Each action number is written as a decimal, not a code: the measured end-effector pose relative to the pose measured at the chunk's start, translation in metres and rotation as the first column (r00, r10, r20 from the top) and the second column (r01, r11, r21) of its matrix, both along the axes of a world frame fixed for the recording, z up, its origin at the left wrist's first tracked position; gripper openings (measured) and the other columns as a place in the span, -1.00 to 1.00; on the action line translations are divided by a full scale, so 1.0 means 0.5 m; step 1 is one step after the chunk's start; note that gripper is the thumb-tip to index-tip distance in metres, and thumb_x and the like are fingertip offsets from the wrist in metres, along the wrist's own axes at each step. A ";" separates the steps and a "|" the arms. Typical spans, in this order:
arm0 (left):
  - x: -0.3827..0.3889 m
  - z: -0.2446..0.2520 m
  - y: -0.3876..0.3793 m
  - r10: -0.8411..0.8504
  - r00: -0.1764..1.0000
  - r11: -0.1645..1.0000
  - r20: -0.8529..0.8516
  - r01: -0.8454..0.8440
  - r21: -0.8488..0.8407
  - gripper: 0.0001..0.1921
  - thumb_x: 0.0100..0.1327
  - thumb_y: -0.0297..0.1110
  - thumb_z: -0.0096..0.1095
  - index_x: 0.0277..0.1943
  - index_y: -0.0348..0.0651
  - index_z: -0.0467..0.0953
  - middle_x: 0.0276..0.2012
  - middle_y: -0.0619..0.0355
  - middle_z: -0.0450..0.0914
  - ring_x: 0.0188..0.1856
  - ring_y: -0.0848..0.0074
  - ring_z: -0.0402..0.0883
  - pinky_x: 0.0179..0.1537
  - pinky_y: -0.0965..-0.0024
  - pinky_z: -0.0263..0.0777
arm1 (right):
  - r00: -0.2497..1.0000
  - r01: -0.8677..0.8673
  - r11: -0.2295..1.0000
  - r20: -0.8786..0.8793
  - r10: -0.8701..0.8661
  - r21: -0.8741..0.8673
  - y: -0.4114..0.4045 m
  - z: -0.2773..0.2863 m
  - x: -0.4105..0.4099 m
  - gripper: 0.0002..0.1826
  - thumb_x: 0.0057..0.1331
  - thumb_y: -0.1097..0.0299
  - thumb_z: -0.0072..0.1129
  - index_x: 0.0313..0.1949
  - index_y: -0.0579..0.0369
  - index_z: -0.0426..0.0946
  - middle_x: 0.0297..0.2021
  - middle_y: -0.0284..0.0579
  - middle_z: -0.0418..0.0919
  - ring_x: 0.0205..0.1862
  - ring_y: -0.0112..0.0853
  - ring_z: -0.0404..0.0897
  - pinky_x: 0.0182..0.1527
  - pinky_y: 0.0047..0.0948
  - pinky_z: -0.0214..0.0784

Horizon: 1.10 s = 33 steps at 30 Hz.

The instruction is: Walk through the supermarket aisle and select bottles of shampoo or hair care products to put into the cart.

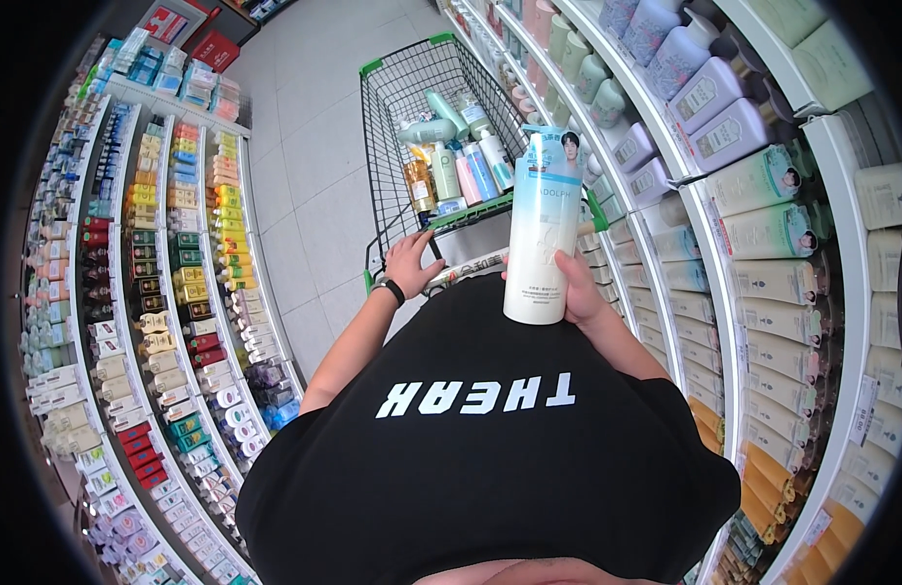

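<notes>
A tall pump-type bottle (542, 241), white at the base and fading to blue at the top, stands upright in front of my chest. My right hand (584, 289) is closed around its lower part, thumb on the front. The bottle bears writing and a printed card around its neck. Palm down, my left hand (413, 263) rests at the left end of the shopping cart handle (469, 269), its fingers stretched forward and apart. Inside the black wire cart (381, 139) with green corners lie several bottles, including a pink bottle (466, 179) and an amber bottle (419, 184).
On the right, close by, white shelves (703, 241) hold lilac bottles (707, 91) and rows of cream tubes (776, 292). Across the grey tiled aisle (305, 153), a left shelf unit (235, 124) carries many small boxes and bottles. A red box (215, 50) is at the far end.
</notes>
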<state>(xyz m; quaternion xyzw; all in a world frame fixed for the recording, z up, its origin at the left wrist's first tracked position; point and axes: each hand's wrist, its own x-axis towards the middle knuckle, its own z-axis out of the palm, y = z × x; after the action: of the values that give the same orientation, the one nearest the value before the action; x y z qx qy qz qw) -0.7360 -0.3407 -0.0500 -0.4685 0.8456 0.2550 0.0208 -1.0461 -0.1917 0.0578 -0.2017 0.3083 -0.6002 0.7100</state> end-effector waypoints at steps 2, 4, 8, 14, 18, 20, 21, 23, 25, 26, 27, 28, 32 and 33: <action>-0.001 0.002 0.000 0.003 1.000 1.000 0.005 -0.003 0.008 -0.23 0.26 0.17 0.26 0.46 0.01 0.37 0.37 0.01 0.44 0.42 0.07 0.32 0.44 0.02 0.11 | 1.000 0.003 1.000 0.002 -0.003 0.004 0.001 -0.004 0.000 -0.28 0.52 -0.02 -0.03 0.44 0.27 0.15 0.14 0.28 0.55 0.10 -0.03 0.68 0.11 -0.07 0.62; 0.000 0.001 -0.001 0.005 1.000 1.000 0.007 -0.005 0.011 -0.24 0.26 0.17 0.26 0.46 0.03 0.37 0.37 0.01 0.43 0.42 0.07 0.32 0.44 0.02 0.10 | 1.000 0.003 1.000 0.005 -0.003 0.006 0.000 0.000 0.001 -0.28 0.52 -0.01 -0.03 0.44 0.27 0.14 0.15 0.29 0.55 0.10 -0.03 0.68 0.12 -0.07 0.62; 0.000 0.000 -0.001 0.008 1.000 1.000 0.008 -0.008 0.012 -0.24 0.26 0.17 0.26 0.46 0.03 0.37 0.38 0.01 0.43 0.43 0.07 0.31 0.45 0.02 0.10 | 1.000 -0.006 1.000 -0.002 0.006 -0.003 0.000 0.008 0.000 -0.29 0.52 0.00 -0.03 0.44 0.28 0.13 0.15 0.30 0.54 0.12 -0.02 0.68 0.12 -0.07 0.62; 0.000 -0.001 -0.001 0.011 1.000 1.000 -0.004 -0.011 0.007 -0.24 0.25 0.16 0.27 0.45 0.02 0.37 0.37 0.01 0.43 0.42 0.07 0.32 0.44 0.02 0.10 | 1.000 -0.004 1.000 -0.029 0.004 -0.013 0.002 -0.001 -0.003 -0.28 0.52 0.01 -0.02 0.44 0.29 0.13 0.15 0.31 0.54 0.12 -0.01 0.67 0.13 -0.07 0.61; 0.000 -0.001 -0.001 -0.001 1.000 1.000 -0.001 0.001 -0.007 -0.22 0.25 0.15 0.28 0.46 -0.01 0.35 0.36 -0.01 0.44 0.40 0.05 0.35 0.41 0.00 0.14 | 0.999 0.013 1.000 -0.042 -0.013 -0.007 0.001 -0.003 -0.002 -0.28 0.51 -0.01 0.00 0.43 0.30 0.14 0.15 0.29 0.55 0.12 -0.02 0.67 0.13 -0.07 0.61; 0.001 -0.004 -0.002 -0.014 1.000 1.000 -0.002 0.014 -0.020 -0.21 0.26 0.13 0.28 0.48 -0.03 0.33 0.34 -0.03 0.45 0.38 0.04 0.37 0.38 -0.03 0.18 | 0.999 0.009 1.000 -0.035 -0.010 -0.011 0.000 -0.001 -0.001 -0.27 0.51 -0.01 0.00 0.43 0.30 0.14 0.15 0.28 0.55 0.12 -0.02 0.67 0.13 -0.08 0.61; 0.001 -0.006 -0.002 -0.017 1.000 1.000 -0.004 0.017 -0.020 -0.21 0.26 0.13 0.28 0.48 -0.03 0.32 0.34 -0.03 0.45 0.38 0.04 0.37 0.39 -0.03 0.17 | 1.000 0.005 1.000 -0.028 -0.006 -0.015 0.000 0.000 -0.002 -0.27 0.51 -0.01 0.01 0.43 0.30 0.15 0.15 0.28 0.55 0.12 -0.03 0.67 0.13 -0.08 0.61; 0.002 -0.008 -0.004 -0.020 1.000 1.000 -0.006 0.020 -0.021 -0.21 0.26 0.13 0.28 0.48 -0.03 0.32 0.34 -0.04 0.44 0.38 0.04 0.36 0.39 -0.03 0.17 | 1.000 0.003 1.000 -0.031 -0.004 -0.020 0.000 -0.010 -0.002 -0.27 0.51 -0.01 0.01 0.43 0.30 0.15 0.15 0.27 0.56 0.12 -0.03 0.67 0.13 -0.09 0.61; 0.002 -0.008 -0.004 -0.026 1.000 0.999 0.004 0.026 -0.031 -0.22 0.27 0.12 0.28 0.48 -0.03 0.32 0.34 -0.04 0.44 0.39 0.04 0.36 0.39 -0.03 0.17 | 0.999 0.001 1.000 -0.034 -0.002 -0.023 -0.001 -0.010 -0.002 -0.27 0.51 -0.02 0.02 0.43 0.30 0.15 0.15 0.27 0.56 0.12 -0.04 0.68 0.13 -0.09 0.61; 0.002 -0.009 -0.004 -0.027 1.000 0.999 0.004 0.027 -0.030 -0.22 0.27 0.12 0.28 0.48 -0.03 0.32 0.34 -0.04 0.44 0.39 0.04 0.36 0.39 -0.03 0.17 | 1.000 -0.002 1.000 -0.031 0.001 -0.016 -0.001 -0.007 -0.002 -0.26 0.50 -0.02 0.02 0.43 0.30 0.15 0.14 0.27 0.56 0.12 -0.04 0.68 0.13 -0.09 0.60; 0.001 -0.008 -0.004 -0.024 1.000 0.999 0.003 0.024 -0.027 -0.22 0.27 0.12 0.28 0.48 -0.03 0.32 0.35 -0.04 0.44 0.39 0.04 0.36 0.40 -0.03 0.17 | 1.000 -0.005 1.000 -0.029 0.005 -0.009 -0.001 -0.004 -0.002 -0.26 0.50 -0.02 0.03 0.43 0.30 0.16 0.14 0.27 0.56 0.12 -0.04 0.68 0.13 -0.10 0.60; 0.001 -0.007 -0.004 -0.021 1.000 0.999 0.002 0.021 -0.024 -0.22 0.27 0.12 0.29 0.48 -0.03 0.31 0.35 -0.04 0.44 0.39 0.04 0.36 0.40 -0.03 0.17 | 1.000 -0.004 1.000 -0.028 0.004 -0.008 -0.001 -0.002 -0.003 -0.26 0.50 -0.02 0.03 0.43 0.30 0.16 0.14 0.27 0.56 0.12 -0.04 0.68 0.13 -0.10 0.60; 0.000 -0.006 -0.005 -0.025 1.000 0.999 0.009 0.025 -0.030 -0.21 0.26 0.12 0.29 0.48 -0.03 0.32 0.35 -0.03 0.44 0.39 0.04 0.36 0.40 -0.03 0.16 | 1.000 -0.002 1.000 -0.028 0.002 -0.014 -0.002 -0.007 -0.003 -0.26 0.51 -0.03 0.02 0.43 0.30 0.16 0.14 0.27 0.56 0.12 -0.04 0.68 0.14 -0.10 0.60; -0.001 -0.005 -0.005 -0.021 1.000 1.000 0.010 0.021 -0.023 -0.21 0.26 0.12 0.29 0.48 -0.03 0.31 0.36 -0.03 0.43 0.40 0.04 0.35 0.40 -0.03 0.16 | 0.999 0.003 1.000 -0.032 -0.004 -0.017 -0.002 -0.008 -0.002 -0.27 0.51 -0.03 0.02 0.43 0.30 0.16 0.14 0.27 0.56 0.12 -0.04 0.68 0.14 -0.10 0.60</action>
<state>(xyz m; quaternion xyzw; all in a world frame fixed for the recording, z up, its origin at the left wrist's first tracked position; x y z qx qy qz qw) -0.7364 -0.3434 -0.0524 -0.4610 0.8533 0.2427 0.0221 -1.0471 -0.1928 0.0540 -0.2164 0.3149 -0.6007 0.7023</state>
